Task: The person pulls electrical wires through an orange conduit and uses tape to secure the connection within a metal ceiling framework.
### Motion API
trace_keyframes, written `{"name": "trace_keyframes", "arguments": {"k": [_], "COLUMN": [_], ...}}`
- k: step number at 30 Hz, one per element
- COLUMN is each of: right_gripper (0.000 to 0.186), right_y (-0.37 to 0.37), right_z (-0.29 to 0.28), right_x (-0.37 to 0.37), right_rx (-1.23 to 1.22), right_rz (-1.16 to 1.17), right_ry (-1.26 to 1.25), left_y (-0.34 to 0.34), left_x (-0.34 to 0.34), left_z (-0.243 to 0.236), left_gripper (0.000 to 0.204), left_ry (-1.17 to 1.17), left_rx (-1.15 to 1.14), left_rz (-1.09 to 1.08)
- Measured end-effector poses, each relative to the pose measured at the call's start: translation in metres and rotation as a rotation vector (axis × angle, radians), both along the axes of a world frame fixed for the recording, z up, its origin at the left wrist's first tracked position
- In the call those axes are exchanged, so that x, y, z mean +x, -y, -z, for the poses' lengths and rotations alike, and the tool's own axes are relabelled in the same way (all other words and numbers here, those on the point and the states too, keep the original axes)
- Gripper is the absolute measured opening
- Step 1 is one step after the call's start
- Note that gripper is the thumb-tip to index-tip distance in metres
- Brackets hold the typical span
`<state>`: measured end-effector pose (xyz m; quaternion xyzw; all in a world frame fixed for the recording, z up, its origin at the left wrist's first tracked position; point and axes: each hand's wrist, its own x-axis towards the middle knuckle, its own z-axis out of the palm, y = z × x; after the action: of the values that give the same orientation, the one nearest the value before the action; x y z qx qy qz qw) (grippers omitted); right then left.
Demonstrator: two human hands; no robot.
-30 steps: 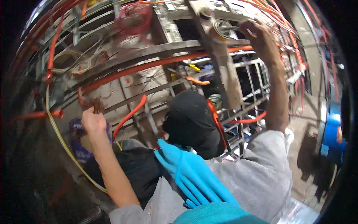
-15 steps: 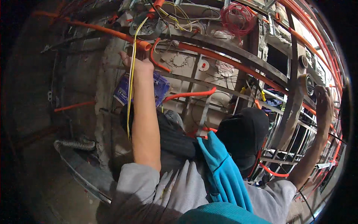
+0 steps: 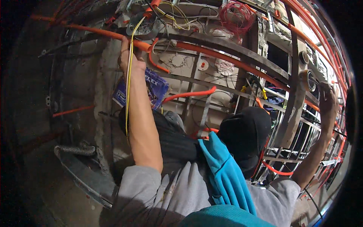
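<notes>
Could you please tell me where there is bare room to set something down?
The wooden plank looks bare between the round container and, lower in view, the metal grid. It is crowded around the left hand, by the orange pipe, yellow wires and purple package.

Beige wall (image 3: 176, 59) behind metal framework (image 3: 230, 47); rough grey edge (image 3: 100, 85) toward left; light dim, left side darkest.

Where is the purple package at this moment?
In the head view, the purple package is left of centre, just below the left hand, partly behind the forearm.
</notes>
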<state>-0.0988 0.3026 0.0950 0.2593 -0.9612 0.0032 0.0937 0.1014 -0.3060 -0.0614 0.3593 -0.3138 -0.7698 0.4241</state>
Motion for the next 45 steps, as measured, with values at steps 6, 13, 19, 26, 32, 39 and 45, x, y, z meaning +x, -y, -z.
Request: {"name": "trace_keyframes", "arguments": {"k": [6, 13, 19, 26, 32, 39, 45], "right_gripper": [0.031, 0.035, 0.029, 0.018, 0.024, 0.026, 0.023], "right_y": [-0.044, 0.008, 0.158, 0.292, 0.338, 0.350, 0.355], "right_z": [-0.004, -0.020, 0.014, 0.079, 0.108, 0.108, 0.107], "right_x": [-0.002, 0.040, 0.075, 0.104, 0.115, 0.121, 0.127], "right_rx": [-0.335, -0.575, -0.782, -0.904, -0.907, -0.876, -0.812], "right_rz": [0.105, 0.186, -0.143, -0.384, -0.510, -0.475, -0.470], "right_ry": [0.218, 0.336, 0.710, 0.854, 0.668, 0.707, 0.575], "left_y": [-0.009, -0.014, -0.033, -0.039, -0.043, -0.044, -0.047], "left_x": [0.003, 0.005, 0.009, 0.003, 0.004, 0.003, 0.005], "left_z": [-0.002, 0.003, -0.013, -0.006, -0.011, -0.008, -0.014], "left_gripper": [0.024, 0.025, 0.024, 0.018, 0.016, 0.027, 0.020], "left_ry": [0.051, -0.054, 0.005, -0.006, 0.018, -0.059, -0.012], "left_rx": [0.060, 0.010, 0.061, 0.079, 0.110, 0.100, 0.120], "left_rz": [0.005, 0.065, 0.031, 0.060, 0.053, 0.046, 0.095]}}
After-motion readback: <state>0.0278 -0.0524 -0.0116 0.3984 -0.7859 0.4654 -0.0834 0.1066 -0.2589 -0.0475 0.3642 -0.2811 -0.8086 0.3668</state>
